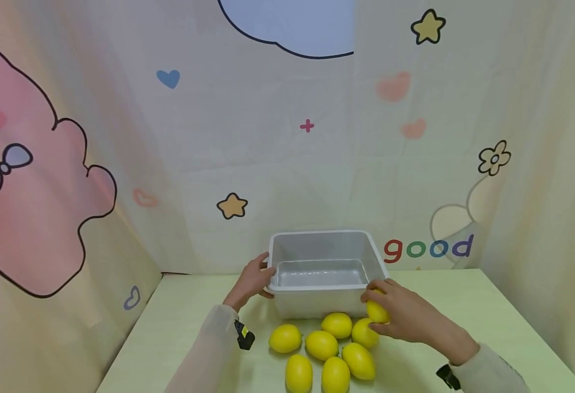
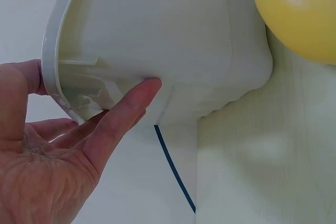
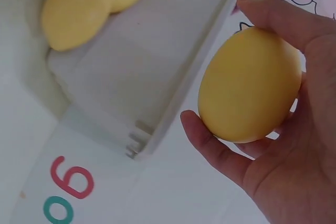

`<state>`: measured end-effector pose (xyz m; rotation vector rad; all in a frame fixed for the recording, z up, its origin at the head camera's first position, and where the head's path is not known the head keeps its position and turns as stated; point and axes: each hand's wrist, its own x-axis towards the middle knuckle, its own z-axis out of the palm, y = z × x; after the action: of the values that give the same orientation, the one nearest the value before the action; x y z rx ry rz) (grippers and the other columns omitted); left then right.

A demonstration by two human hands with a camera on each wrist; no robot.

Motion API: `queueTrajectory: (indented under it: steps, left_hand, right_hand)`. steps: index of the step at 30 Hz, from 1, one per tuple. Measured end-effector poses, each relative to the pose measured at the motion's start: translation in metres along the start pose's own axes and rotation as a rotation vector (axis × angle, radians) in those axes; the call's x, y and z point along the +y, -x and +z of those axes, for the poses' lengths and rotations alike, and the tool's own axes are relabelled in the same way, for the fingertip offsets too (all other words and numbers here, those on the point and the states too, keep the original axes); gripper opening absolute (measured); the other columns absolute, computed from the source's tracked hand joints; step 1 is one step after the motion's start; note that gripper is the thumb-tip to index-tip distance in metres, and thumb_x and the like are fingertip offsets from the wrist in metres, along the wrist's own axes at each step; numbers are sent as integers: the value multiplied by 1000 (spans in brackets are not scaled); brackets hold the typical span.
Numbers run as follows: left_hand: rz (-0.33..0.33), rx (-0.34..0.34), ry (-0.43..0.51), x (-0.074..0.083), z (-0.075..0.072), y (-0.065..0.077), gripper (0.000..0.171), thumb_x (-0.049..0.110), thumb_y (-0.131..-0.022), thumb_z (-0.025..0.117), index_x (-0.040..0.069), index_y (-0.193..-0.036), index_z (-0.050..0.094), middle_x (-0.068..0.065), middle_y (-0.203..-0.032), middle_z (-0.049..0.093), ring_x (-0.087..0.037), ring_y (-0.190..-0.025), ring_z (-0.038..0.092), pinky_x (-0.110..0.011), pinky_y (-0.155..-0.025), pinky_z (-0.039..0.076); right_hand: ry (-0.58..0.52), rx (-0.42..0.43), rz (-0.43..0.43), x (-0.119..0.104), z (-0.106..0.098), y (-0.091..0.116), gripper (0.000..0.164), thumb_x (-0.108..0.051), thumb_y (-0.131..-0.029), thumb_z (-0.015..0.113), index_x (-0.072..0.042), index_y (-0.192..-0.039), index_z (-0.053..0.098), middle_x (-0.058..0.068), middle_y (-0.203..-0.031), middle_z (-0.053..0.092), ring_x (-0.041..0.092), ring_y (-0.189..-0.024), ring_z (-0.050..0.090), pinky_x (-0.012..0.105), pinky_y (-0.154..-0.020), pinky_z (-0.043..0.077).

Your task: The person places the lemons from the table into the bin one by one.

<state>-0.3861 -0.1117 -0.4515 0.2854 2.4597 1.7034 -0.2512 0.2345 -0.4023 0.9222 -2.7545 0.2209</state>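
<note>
A pale grey rectangular plastic bin [image 1: 324, 303] stands on the table with its inside bare. My left hand [image 1: 254, 281] grips its left rim; in the left wrist view, fingers [image 2: 126, 106] of that hand reach beneath the rim and against the outer wall. A yellow lemon [image 3: 251, 85] is held in my right hand [image 1: 405, 311], between the thumb and fingers, close to the bin's front right corner. In the head view that hand partly covers the lemon. Several more lemons [image 1: 321, 345] lie loose on the table in front of the bin.
The light green table [image 1: 179, 338] runs back to a printed cloth backdrop [image 1: 267, 158], close behind the bin. Cloth also hangs along the left and right sides. A black wrist device [image 1: 244, 334] sits on the left sleeve, another [image 1: 448, 376] on the right.
</note>
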Motion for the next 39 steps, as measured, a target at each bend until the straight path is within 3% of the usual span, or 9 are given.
queueTrajectory:
  steps: [8, 17, 27, 39]
  left_hand:
    - [-14, -4, 17, 1, 0, 2, 62, 18, -97, 50, 14, -155, 28, -28, -149, 41, -46, -111, 62, -45, -59, 61]
    - [-7, 6, 11, -1, -1, 1, 62, 20, -96, 51, 15, -154, 31, -27, -147, 45, -46, -110, 63, -47, -60, 61]
    - [-14, -15, 40, 1, -1, 2, 65, 20, -96, 52, 13, -155, 27, -28, -148, 43, -48, -114, 60, -45, -59, 61]
    - [-24, -34, 51, 4, -2, 3, 64, 21, -98, 52, 13, -156, 25, -28, -150, 40, -47, -117, 59, -48, -62, 61]
  right_hand:
    - [35, 80, -42, 0, -19, -26, 34, -30, -78, 79, -21, -108, 66, -1, -111, 59, 18, -97, 56, 39, -84, 56]
    - [9, 71, -18, -4, -32, -48, 33, -29, -81, 77, -19, -111, 66, 2, -114, 60, 21, -102, 55, 37, -85, 56]
    - [-18, 99, -48, 1, -38, -73, 33, -27, -80, 77, -15, -109, 67, 2, -107, 60, 18, -91, 55, 31, -76, 54]
    - [-63, 67, -13, 8, -36, -96, 34, -28, -80, 77, -16, -110, 66, 4, -110, 61, 23, -97, 56, 35, -81, 54]
